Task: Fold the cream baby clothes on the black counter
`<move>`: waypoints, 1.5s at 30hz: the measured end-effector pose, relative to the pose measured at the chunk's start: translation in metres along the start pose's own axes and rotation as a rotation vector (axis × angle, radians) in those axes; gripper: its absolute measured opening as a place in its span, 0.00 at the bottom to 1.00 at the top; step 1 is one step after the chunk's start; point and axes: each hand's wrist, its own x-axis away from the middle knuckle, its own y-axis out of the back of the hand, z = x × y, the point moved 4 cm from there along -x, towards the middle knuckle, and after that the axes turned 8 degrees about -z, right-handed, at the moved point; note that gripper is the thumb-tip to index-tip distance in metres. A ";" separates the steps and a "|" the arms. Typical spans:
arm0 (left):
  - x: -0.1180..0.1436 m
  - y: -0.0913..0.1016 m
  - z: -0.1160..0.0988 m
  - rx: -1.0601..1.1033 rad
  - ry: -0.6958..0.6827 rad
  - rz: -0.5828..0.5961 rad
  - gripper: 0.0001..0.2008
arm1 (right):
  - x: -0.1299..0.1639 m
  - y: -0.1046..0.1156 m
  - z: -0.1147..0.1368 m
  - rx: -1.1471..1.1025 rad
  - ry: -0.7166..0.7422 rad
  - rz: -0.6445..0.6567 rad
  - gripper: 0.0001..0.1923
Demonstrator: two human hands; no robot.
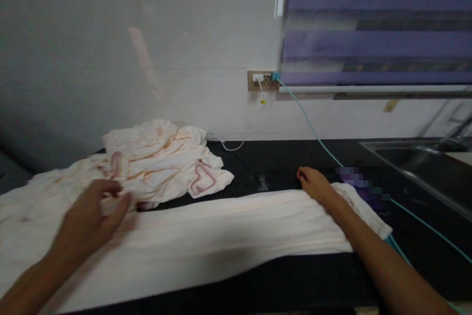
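Left hand (90, 219): at 8 o'clock, palm down on the long folded cream-white cloth strip (221, 229); fingers (121, 203) curled narrow, pinching a fold of the cloth between thumb and fingertips.
Right hand (317, 185): at 3 o'clock, laid flat on the strip's far right end; fingers spread loosely, clasping nothing.
Cloth strip: stretched from 9 to 3 o'clock across the black stone tabletop (280, 162), near its front edge.
Crumpled cloth: rumpled white sheet with pink line pattern (162, 157), heaped at 10 o'clock, touching the strip's far edge.
Cables: thin turquoise cable (313, 130) running from the beige wall socket (262, 80) at 12 o'clock down past the right hand; thin white cable (243, 133) hanging beside it.
Sink: steel basin (427, 162) at 2 o'clock, well apart.
Blind: purple striped window blind (376, 30) at 1 o'clock.
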 end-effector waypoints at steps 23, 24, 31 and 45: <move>-0.013 -0.279 -0.429 1.052 0.081 0.301 0.21 | -0.008 0.042 -0.004 -0.384 -0.162 -0.724 0.17; -0.011 -0.280 -0.426 1.065 0.078 0.321 0.20 | -0.008 0.041 -0.002 -0.409 -0.159 -0.685 0.19; 0.007 -0.275 -0.436 1.145 -0.104 0.512 0.12 | -0.005 0.050 0.001 -0.581 -0.167 -0.640 0.26; 0.041 -0.255 -0.442 1.140 -0.407 0.870 0.18 | 0.006 0.070 0.027 -0.458 -0.093 -0.674 0.21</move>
